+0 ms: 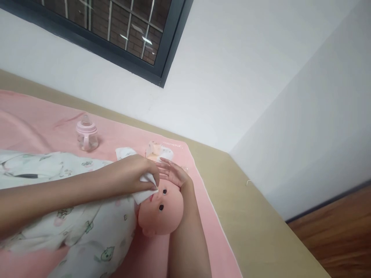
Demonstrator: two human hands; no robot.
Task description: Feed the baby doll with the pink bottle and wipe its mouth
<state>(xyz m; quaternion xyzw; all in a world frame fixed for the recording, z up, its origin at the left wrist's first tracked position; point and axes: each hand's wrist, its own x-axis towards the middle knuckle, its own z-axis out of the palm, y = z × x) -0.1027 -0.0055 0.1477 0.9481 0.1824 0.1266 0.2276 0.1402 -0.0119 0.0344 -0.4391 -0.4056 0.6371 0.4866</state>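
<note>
The left hand point(144, 173) comes from the side with wrist slightly bent, its thumb and fingers pinched on a white cloth point(141, 196) next to the mouth of the doll point(171, 206). The right hand point(176, 172), fingers extended and holding nothing, curves around the head, which lies against its forearm. The doll (bald, pink, with dark eyes) is on the pink sheet point(213, 241), body in white printed fabric.

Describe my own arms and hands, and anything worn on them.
Your left hand and right hand are ungloved, with slender fingers. Both forearms are slim and bare: no sleeve, watch, bracelet or marking shows.
</note>
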